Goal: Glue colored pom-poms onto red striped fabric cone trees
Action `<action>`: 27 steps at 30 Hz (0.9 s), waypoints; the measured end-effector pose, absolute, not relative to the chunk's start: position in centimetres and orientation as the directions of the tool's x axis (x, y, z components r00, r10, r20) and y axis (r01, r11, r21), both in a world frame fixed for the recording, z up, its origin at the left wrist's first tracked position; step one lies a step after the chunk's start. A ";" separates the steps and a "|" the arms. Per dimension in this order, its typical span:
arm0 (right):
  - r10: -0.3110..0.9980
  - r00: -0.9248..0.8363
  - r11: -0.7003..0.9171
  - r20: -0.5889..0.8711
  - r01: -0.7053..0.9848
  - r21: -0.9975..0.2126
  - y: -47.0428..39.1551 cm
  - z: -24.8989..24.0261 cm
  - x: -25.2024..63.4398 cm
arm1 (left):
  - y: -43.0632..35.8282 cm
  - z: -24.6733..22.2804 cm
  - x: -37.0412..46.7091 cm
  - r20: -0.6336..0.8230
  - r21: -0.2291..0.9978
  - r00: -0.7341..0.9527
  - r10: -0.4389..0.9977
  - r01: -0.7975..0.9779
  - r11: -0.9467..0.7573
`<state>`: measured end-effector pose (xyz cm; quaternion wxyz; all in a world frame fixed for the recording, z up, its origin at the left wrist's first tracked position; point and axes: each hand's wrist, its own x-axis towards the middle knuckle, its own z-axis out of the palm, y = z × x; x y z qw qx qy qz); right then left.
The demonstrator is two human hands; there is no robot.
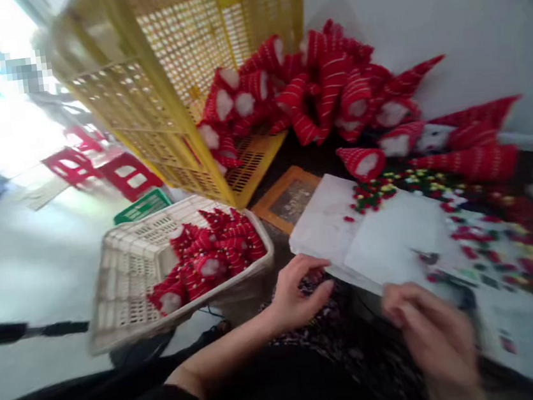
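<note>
My left hand (301, 292) is held over my lap by the near edge of the white sheets (321, 219), thumb and fingers apart with nothing visible between them. Closer to me on the right, my right hand (430, 329) is closed in a pinch and blurred; whatever is between its fingertips is too small to make out. Small red, green and yellow pom-poms (376, 194) lie along the far side of the white sheets. A dark, thin tool (448, 275), its kind unclear, rests on the sheets beyond my right hand.
Red striped stuffed cones (335, 89) spill from a tipped yellow crate (175, 120) across the back. At left, a white basket (127, 293) holds pom-pom-covered red cones (209, 251). A wooden-framed board (290, 200) lies between. Red stools (129, 175) stand on the floor.
</note>
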<state>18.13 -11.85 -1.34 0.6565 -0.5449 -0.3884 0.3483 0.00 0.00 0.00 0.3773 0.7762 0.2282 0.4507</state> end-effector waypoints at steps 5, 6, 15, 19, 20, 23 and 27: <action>0.886 0.456 0.114 0.087 -0.033 -0.993 -9.7 0.8 15.8 | -0.5 2.9 2.5 0.525 0.810 0.601 0.602 -0.137 -0.570; 0.891 0.444 0.128 0.095 -0.044 -0.991 -9.4 0.8 15.8 | -0.5 3.1 2.9 0.520 0.816 0.607 0.600 -0.146 -0.559; 0.897 0.427 0.138 0.113 -0.028 -0.990 -9.4 1.1 16.9 | 0.2 3.5 3.9 0.571 0.746 0.621 0.537 -0.121 -0.654; 0.892 0.439 0.108 0.107 0.022 -0.994 -9.8 1.6 17.2 | 0.3 4.0 4.2 0.610 0.661 0.645 0.461 -0.092 -0.745; 0.891 0.442 0.104 0.106 0.030 -0.994 -9.9 1.8 17.3 | 0.3 4.1 4.3 0.615 0.640 0.651 0.445 -0.082 -0.764; 0.901 0.427 0.089 0.079 -0.005 -0.996 -10.2 1.9 17.3 | 0.2 4.1 4.6 0.633 0.584 0.661 0.402 -0.066 -0.809; 0.930 0.367 0.114 0.028 -0.214 -0.970 -10.4 1.5 17.4 | 1.9 3.4 4.9 0.661 0.505 0.610 0.437 0.070 -0.860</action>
